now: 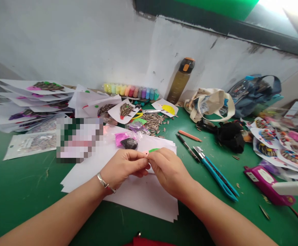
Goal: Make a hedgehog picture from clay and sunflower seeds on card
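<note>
My left hand (128, 165), with a silver bracelet at the wrist, is closed in a pinch above a stack of white paper (143, 200). My right hand (168, 167) meets it there, its thumb and fingers also pressed together. Whatever the fingertips hold is hidden or too small to name. Just behind them show a pale pink bit with a dark dot (145, 152) and a green patch (153, 149). Beyond my left hand lie a wrapped black lump of clay (129, 143) and a magenta packet (120, 138).
Sunflower seeds (152, 122) are heaped behind the paper. On the right lie a pen (188, 147), an orange stick (189, 136), blue tweezers (222, 179) and a magenta glue gun (264, 184). Seed-decorated cards (36, 102) pile up left. A bottle (181, 82) leans against the wall.
</note>
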The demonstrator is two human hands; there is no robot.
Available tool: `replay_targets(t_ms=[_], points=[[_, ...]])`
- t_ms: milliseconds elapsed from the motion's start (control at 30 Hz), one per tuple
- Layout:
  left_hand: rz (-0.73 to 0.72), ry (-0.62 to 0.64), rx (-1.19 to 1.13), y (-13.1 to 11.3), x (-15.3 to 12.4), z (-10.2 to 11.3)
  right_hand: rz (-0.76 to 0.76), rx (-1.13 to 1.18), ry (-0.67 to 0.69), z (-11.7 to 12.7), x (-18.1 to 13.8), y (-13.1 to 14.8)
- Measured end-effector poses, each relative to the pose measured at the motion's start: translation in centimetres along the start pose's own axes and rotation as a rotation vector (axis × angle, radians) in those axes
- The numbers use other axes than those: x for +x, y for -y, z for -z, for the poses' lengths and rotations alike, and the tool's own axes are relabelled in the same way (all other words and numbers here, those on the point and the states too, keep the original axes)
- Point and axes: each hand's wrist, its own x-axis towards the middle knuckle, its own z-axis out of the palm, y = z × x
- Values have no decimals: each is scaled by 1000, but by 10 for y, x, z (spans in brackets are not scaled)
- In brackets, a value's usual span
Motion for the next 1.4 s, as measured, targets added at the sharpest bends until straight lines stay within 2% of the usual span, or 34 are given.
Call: replay_targets(t_ms=[167,433,500,667,767,1167,1400], points=[[0,10,9,2,1,2,34,-110,14,1,0,3],[0,30,60,3,0,3,-49,72,13,3,-2,0],[1,17,72,0,0,3,-134,154,1,4,-1,0],[8,-92,62,-3,3,8,-457,476,-73,8,5,-5],[7,-128,26,-2,6,12,-569,606,-68,7,7,-9],[-1,-210,-29,3,12,18,-586,570,14,7,8,-9],[7,-203,-33,6,16,17,-584,511,-29,3,6,-16]])
